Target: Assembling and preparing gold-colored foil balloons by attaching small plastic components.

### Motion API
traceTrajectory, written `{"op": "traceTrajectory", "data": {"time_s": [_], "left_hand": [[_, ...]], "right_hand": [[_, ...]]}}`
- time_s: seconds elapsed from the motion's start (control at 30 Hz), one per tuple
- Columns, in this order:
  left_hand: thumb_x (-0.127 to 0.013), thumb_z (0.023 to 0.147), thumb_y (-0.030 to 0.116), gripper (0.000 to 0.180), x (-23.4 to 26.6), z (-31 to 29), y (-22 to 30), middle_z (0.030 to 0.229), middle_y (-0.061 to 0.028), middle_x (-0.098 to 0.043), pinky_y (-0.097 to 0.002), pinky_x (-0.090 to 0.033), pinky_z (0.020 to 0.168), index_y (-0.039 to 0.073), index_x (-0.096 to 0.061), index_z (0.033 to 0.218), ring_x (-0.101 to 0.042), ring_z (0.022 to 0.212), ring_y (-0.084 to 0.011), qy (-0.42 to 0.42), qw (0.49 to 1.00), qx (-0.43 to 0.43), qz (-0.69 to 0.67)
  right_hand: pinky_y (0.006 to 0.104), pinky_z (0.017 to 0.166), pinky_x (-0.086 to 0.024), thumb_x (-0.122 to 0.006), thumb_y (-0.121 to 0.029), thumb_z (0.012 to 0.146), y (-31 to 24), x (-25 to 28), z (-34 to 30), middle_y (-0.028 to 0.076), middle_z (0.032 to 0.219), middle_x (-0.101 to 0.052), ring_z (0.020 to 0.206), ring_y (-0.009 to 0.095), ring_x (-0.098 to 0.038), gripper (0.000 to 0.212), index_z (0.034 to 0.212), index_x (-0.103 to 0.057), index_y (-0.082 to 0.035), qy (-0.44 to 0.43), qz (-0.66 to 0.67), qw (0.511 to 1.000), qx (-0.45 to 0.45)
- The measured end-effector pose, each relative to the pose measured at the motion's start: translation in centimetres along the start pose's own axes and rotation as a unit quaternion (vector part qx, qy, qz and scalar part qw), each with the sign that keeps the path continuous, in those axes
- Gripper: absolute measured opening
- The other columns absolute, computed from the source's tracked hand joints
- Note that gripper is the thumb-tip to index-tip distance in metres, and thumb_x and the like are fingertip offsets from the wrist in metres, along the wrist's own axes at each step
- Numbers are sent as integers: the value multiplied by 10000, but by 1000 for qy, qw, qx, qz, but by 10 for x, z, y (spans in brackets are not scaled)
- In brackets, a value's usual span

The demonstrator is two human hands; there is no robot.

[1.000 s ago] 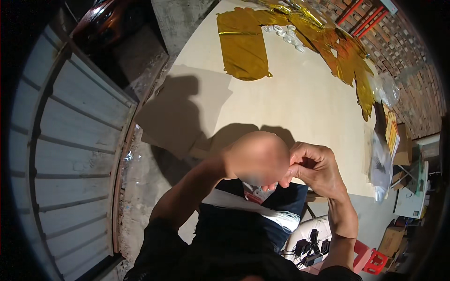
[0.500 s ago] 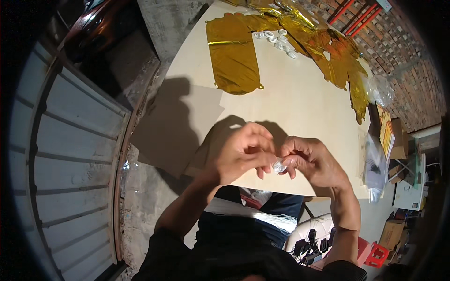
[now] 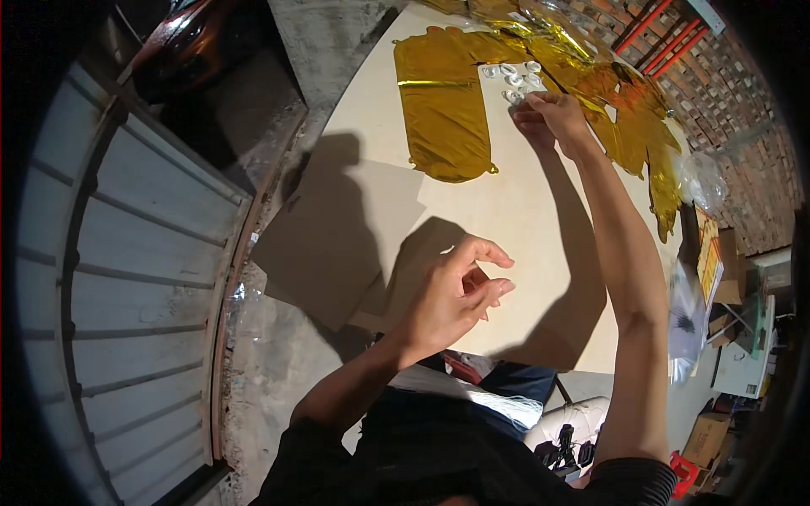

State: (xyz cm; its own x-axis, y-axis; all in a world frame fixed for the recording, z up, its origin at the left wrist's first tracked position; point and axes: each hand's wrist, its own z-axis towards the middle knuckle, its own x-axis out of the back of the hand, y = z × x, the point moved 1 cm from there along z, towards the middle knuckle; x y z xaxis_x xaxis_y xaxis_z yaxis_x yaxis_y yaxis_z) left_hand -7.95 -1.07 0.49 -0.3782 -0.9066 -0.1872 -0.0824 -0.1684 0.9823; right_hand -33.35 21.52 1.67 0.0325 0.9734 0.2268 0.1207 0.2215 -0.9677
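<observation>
Near the table's front edge, my left hand [image 3: 460,295] hovers with nothing in it, thumb and forefinger curved and apart. My right hand [image 3: 553,122] is stretched far forward over the table. Its fingertips are pinched at a small white coil [image 3: 511,97], partly covered by the fingers, at the near side of a cluster of similar white coils [image 3: 507,70]. Left of the cluster lies a flat gold foil balloon [image 3: 443,118]. More gold foil balloons [image 3: 624,126] are spread along the far and right edges.
Grey-brown cardboard sheets [image 3: 329,228] lie at the left of the table [image 3: 540,219]. Clear plastic bags [image 3: 700,181] sit at the right edge. A bundle of white strings [image 3: 481,405] rests across my lap. A ribbed metal door [image 3: 143,278] stands at the left.
My hands were together over the near edge around a small white coil. The right has since moved forward to the cluster with a coil at its fingertips; the left stays near, now empty.
</observation>
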Motion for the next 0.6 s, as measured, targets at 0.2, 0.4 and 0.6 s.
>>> {"op": "traceTrajectory", "data": {"time_s": [0.2,0.4,0.6], "left_hand": [[-608,937,-21,202,-2,-2,-7,1008,-80,-663,-212,-513,569,-4,-516,1116,-602,710,-74,-26,999,-32,14],[-592,949,-21,183,-6,-5,-11,948,-111,-679,-218,-515,565,-25,-525,1119,-605,686,-80,-26,997,-62,40],[-653,933,69,199,-9,-7,-17,873,-102,-702,-251,-518,541,-10,-555,1087,-630,632,-105,-3,993,-91,77]], "right_hand": [[325,814,-609,-495,-95,1028,3,14,-56,170,1138,-651,987,259,-691,399,1358,-440,122,-2,59,997,42],[342,912,-569,-437,20,994,22,35,-77,144,1178,-642,1068,217,-654,368,1354,-495,73,-56,57,995,66],[356,908,-532,-543,62,836,28,38,-64,119,1158,-688,1070,265,-658,348,1141,-686,-25,-86,-416,800,424]]}}
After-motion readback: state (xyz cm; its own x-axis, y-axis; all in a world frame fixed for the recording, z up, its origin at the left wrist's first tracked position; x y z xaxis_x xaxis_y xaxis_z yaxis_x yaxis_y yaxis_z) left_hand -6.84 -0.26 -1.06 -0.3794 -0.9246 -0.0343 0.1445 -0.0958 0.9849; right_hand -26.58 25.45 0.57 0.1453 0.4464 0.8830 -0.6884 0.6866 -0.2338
